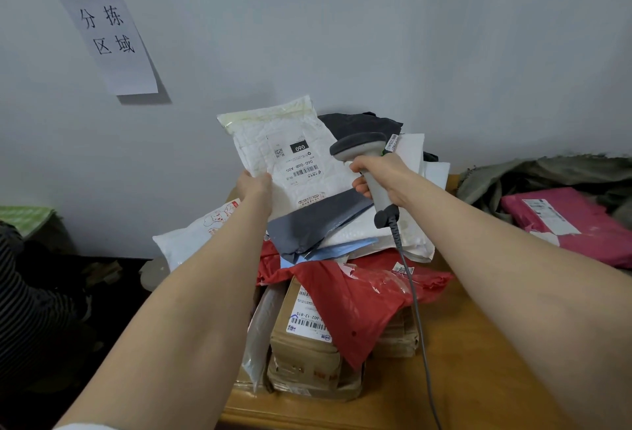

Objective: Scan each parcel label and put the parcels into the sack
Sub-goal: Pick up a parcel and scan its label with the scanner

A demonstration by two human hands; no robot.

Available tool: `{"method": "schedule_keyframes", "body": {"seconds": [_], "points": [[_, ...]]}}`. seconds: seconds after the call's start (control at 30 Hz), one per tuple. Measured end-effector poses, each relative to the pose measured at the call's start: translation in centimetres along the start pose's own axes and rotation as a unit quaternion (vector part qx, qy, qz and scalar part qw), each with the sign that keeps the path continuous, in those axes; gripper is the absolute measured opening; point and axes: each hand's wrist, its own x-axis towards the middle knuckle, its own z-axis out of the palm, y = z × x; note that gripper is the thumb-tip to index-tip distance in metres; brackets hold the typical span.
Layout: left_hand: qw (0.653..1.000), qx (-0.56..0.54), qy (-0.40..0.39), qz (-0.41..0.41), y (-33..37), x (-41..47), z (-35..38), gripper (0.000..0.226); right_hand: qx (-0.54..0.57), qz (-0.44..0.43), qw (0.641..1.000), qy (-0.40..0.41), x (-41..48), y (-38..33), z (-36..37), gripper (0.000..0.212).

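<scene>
My left hand point(254, 186) grips the lower left edge of a white padded parcel point(273, 135) and holds it raised above the pile, its printed label point(301, 164) facing me. My right hand point(376, 173) grips the handle of a grey barcode scanner point(359, 145), whose head sits just right of the label and points at it. The scanner's cable point(410, 286) hangs down over the pile. An olive-green sack point(533, 173) lies open at the right with a pink parcel point(581, 224) in it.
A heap of parcels covers the wooden table point(478, 361): a red bag point(369, 299), a brown taped box point(304, 351), a dark grey bag point(314, 224) and white mailers point(191, 241). A paper sign point(109, 39) hangs on the wall. Dark floor lies at the left.
</scene>
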Motion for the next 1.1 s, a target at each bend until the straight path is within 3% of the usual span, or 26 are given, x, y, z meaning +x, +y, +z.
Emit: {"method": "schedule_keyframes", "body": {"seconds": [0.33, 0.6, 0.73, 1.1], "points": [[0.992, 0.046, -0.077, 0.088, -0.6, -1.2, 4.0, 0.029, 0.063, 0.036, 0.997, 0.028, 3.4, 1.0, -3.5, 0.011], [0.989, 0.101, 0.006, 0.109, -1.7, -5.7, 9.5, 0.007, 0.062, 0.036, 0.996, -0.052, 6.4, 2.6, -10.6, 0.011], [0.985, 0.132, 0.058, 0.095, -2.2, -10.1, 12.8, 0.027, 0.062, 0.055, 0.993, -0.083, 7.1, 3.9, -15.6, 0.010], [0.978, 0.174, 0.090, 0.063, -3.2, -19.2, 17.3, 0.027, 0.099, 0.082, 0.987, -0.097, 5.4, 7.0, -23.7, 0.010]]}}
